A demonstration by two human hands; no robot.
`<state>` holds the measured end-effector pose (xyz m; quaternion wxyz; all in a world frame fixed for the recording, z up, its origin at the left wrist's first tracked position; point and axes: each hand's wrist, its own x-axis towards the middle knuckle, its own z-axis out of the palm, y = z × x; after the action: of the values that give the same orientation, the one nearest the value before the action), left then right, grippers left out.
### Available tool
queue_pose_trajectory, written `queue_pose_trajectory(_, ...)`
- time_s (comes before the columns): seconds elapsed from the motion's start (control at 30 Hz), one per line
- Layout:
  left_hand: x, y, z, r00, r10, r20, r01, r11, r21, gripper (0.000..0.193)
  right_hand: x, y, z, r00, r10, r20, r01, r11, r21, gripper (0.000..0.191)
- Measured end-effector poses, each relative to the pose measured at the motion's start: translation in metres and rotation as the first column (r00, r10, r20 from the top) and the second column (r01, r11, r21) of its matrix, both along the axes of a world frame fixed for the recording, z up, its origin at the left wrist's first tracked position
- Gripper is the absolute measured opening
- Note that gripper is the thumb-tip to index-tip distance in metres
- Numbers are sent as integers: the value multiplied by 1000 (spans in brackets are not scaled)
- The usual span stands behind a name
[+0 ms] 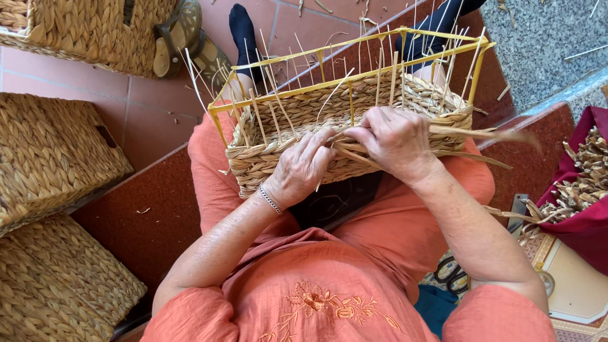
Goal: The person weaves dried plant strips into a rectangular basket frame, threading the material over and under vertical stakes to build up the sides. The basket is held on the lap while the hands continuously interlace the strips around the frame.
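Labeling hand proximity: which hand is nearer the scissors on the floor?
Right. The right hand is on the basket wall, on the same side as the scissors; the left hand works the wall further to the left.

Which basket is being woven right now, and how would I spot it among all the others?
Look at the person's lap in the middle. The half-woven basket rests there, both hands on its near wall. Unlike the finished baskets on the left, it has a bare yellow frame and loose straws sticking up.

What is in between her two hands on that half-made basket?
In the head view, the left hand and right hand nearly meet on the basket; only a thin straw strand crosses the small gap.
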<state>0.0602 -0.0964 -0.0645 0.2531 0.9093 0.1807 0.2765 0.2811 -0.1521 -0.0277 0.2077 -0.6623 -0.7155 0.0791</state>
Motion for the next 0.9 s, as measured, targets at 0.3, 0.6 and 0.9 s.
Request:
queue_pose_trajectory(0.3,41,21,-1,967,155,-201,-211,931,-298,14,5,-23,-9,984,-117,-136,84,970,-227,32)
queue_pose_trajectory(0.6,48,18,12,943,319,-99,-334,912,-239,63,13,-55,23,980,-11,198,-9,995,101,32)
queue_pose_trajectory(0.9,49,12,1,979,104,-175,-122,987,-100,36,26,-73,20,954,-132,-268,45,950,-309,40)
